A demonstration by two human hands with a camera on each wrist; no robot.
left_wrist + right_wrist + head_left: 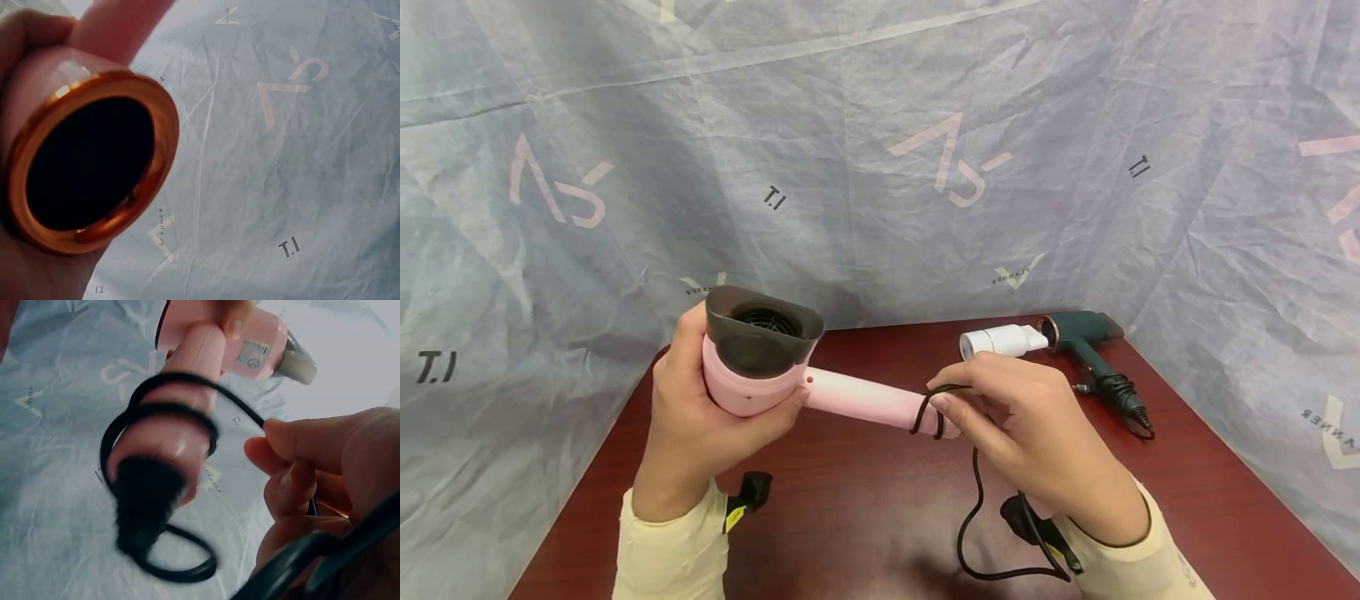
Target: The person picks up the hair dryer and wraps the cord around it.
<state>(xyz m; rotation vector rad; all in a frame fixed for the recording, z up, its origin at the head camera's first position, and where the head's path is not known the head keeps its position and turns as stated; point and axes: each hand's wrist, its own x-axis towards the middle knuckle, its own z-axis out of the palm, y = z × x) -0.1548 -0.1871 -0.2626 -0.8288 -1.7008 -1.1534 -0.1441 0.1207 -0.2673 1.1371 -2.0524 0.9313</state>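
My left hand [703,417] grips the body of a pink hair dryer [865,398], fingers and thumb wrapped round it, with the dark nozzle [752,333] facing up. In the left wrist view the copper-coloured ring [165,125] at the dryer's rear end shows. The handle points right, towards my right hand [1037,425]. That hand pinches the black cord [240,406] between thumb and fingers near the handle's end. Loops of cord pass round the lower handle in the right wrist view, above the ribbed cord sleeve [147,500]. A loose length hangs below my right hand.
A dark green hair dryer [1093,354] with its cord bundled round the handle lies at the back right of the red-brown table [850,492]. Next to it lies a white hair dryer [1000,340], partly behind my right hand. Grey printed sheeting [850,167] surrounds the table.
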